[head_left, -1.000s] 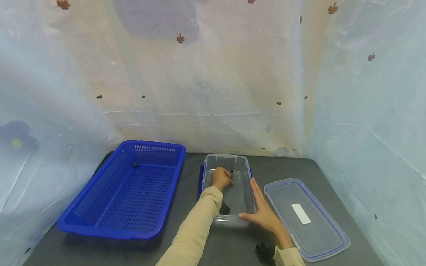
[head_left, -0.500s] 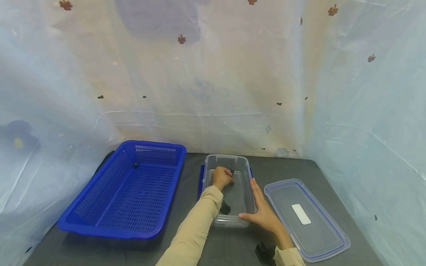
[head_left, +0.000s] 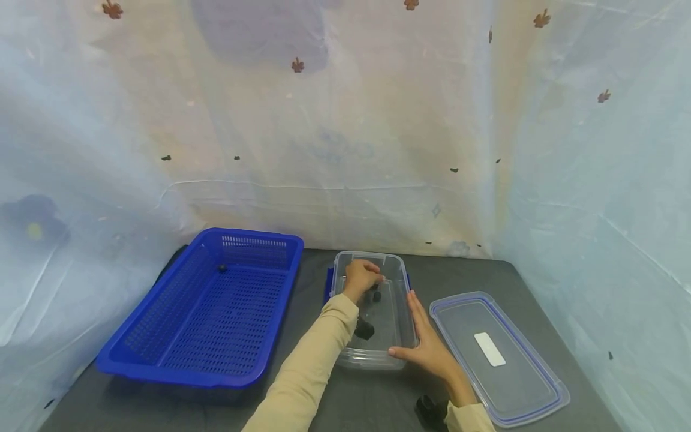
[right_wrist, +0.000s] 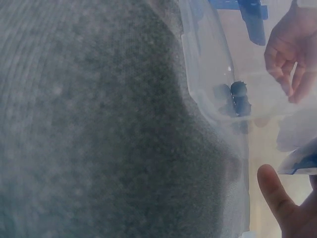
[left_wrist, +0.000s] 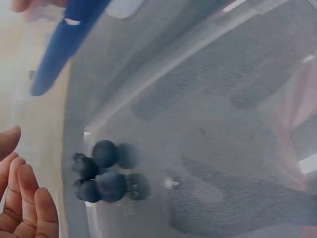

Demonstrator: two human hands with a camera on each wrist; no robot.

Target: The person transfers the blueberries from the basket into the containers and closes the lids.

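Observation:
Several blueberries (left_wrist: 105, 153) lie together at one end of the clear plastic container (left_wrist: 148, 84); in the head view a couple show as dark dots (head_left: 376, 296) below my left fingers. My left hand (head_left: 363, 279) hovers over the container's far part, fingertips close together, with nothing visible between them. In the left wrist view that hand (left_wrist: 27, 198) has its fingers apart from the berries. My right hand (head_left: 429, 351) rests along the container's right side, thumb at the near rim and fingers extended. Its thumb (right_wrist: 275, 191) shows in the right wrist view.
A large blue slotted basket (head_left: 270, 336) stands at left with one small dark berry (head_left: 222, 268) in its far part. The container's clear lid (head_left: 523, 366) with a white label lies at right. Blue clips (left_wrist: 69, 44) hang at the container's sides. A patterned curtain (head_left: 345, 150) encloses the table.
My left hand has risen and moved farther away from inside the container, uncovering dark berries below it. My right hand stays against the container's side.

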